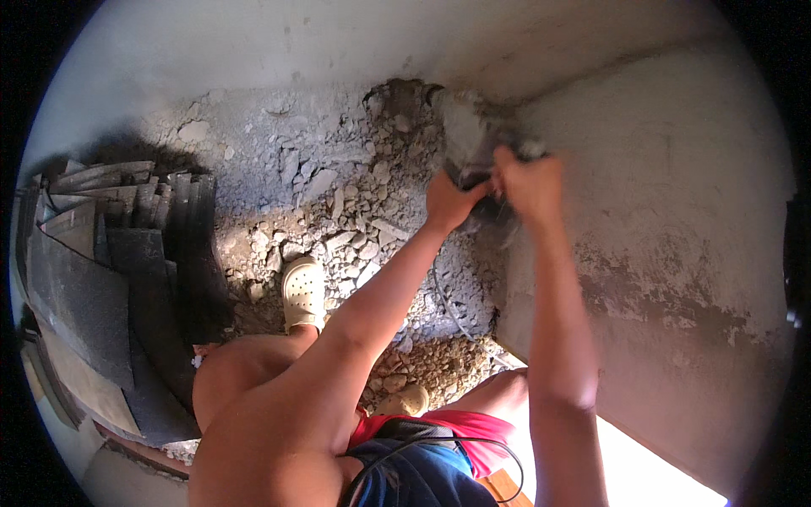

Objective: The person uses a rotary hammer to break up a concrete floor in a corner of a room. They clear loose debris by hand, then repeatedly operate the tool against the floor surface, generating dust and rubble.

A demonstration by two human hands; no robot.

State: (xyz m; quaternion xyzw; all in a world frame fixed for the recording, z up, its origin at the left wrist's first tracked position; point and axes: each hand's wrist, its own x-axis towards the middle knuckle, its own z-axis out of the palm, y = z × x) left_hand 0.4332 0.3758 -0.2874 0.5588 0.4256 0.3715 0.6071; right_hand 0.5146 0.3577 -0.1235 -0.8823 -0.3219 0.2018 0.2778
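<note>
At the foot of the right-hand wall, my two hands are close together on a dark tool (477, 173), smeared by motion, so its kind cannot be made out. My left hand (452, 201) is closed on its left side, thumb pointing at the other hand. My right hand (534, 188) is closed round its right side, close to the wall. A pale grey, blurred patch (463, 127) shows just beyond the tool, near the corner. Below the hands a thin cord (448, 300) runs down over the rubble; where it starts is hidden.
Broken rubble (346, 228) covers the ground along the far wall (279, 51). A stack of dark curved sheets (144, 279) leans at the left. The stained right wall (659, 211) stands close to my right arm. My pale clog (302, 291) rests on the rubble. A black cable (515, 469) loops by my lap.
</note>
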